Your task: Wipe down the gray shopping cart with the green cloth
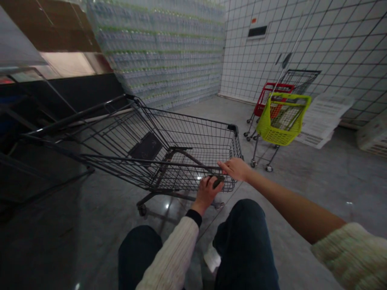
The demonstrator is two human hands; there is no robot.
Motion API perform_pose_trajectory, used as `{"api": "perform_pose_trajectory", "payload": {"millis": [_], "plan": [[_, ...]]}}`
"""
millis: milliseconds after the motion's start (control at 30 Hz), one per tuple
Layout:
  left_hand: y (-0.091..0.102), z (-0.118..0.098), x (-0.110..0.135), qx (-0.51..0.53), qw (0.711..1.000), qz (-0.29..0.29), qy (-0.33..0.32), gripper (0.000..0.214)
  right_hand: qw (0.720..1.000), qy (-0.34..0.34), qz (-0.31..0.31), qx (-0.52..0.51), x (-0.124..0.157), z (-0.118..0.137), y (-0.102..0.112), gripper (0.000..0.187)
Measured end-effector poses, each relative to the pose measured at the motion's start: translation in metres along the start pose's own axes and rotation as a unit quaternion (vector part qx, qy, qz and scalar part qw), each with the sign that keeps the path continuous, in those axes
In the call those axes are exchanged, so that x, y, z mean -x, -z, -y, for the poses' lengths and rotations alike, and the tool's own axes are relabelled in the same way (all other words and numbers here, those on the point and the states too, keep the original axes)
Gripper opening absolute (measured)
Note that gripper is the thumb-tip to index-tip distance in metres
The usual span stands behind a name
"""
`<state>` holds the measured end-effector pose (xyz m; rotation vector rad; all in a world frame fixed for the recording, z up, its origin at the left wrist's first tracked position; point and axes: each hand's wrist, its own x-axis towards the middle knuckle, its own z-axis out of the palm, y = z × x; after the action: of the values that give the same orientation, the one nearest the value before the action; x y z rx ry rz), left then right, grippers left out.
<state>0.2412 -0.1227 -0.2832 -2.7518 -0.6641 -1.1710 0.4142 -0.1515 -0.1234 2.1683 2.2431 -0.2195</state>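
A grey polished floor (302,189) runs out past a wire shopping cart (193,137), which stands angled across the person's dark trousers (244,241), its near end just in front of the knees. Along the cart's far left side a dark counter (60,96) lies close, leaving little room there. Beyond the cart, a wall of shrink-wrapped bottles (157,52) closes off the far end of the aisle, and a white tiled wall (332,52) meets it in the corner. The widest open floor lies to the right of the cart, reaching to a lime basket cart (281,121), a red cart (272,94) and a dark wire cart (302,80), all near the tiled wall. White plastic crates (326,117) lean beside them. The left hand (206,193) is clenched around a dark grip (218,182) at the cart's near corner, with the fingers wrapped over it. The right hand (236,169) reaches across from the right, its fingers extended and resting on the top rail (193,164), not closed around it. The cart lies directly ahead of both hands.
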Motion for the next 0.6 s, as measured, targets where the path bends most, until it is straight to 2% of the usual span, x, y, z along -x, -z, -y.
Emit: {"api": "perform_pose_trajectory", "payload": {"millis": [67,133,233,267,333,433,467,533,600], "plan": [[-0.011,0.005,0.021,0.012,0.997,0.072,0.009,0.04,1.0,-0.003,0.002,-0.009,0.0,0.0,0.0,0.079],[-0.017,0.011,0.044,0.028,0.992,0.115,0.053,0.043,1.0,-0.009,0.004,-0.012,0.0,0.0,0.002,0.079],[-0.013,0.015,0.071,0.035,0.984,0.122,0.123,0.044,1.0,-0.018,0.01,-0.014,0.001,0.001,0.004,0.079],[-0.007,0.016,0.076,0.035,0.983,0.099,0.15,0.046,1.0,-0.015,0.012,-0.016,0.002,0.001,0.004,0.079],[0.009,0.017,0.08,0.039,0.974,0.007,0.224,0.046,1.0,-0.002,0.013,-0.023,0.003,0.001,0.003,0.079],[0.033,0.022,0.066,0.036,0.919,-0.185,0.345,0.043,0.999,0.013,0.01,-0.03,0.006,0.001,0.0,0.078],[0.037,0.026,0.059,0.029,0.898,-0.233,0.371,0.041,0.999,0.014,0.009,-0.029,0.007,0.001,-0.001,0.077],[0.036,0.035,0.047,0.017,0.871,-0.28,0.403,0.041,0.999,0.015,0.01,-0.029,0.008,0.002,-0.002,0.076],[0.024,0.044,0.045,0.017,0.867,-0.267,0.42,0.042,0.999,0.018,0.013,-0.031,0.009,0.004,-0.002,0.075]]}}
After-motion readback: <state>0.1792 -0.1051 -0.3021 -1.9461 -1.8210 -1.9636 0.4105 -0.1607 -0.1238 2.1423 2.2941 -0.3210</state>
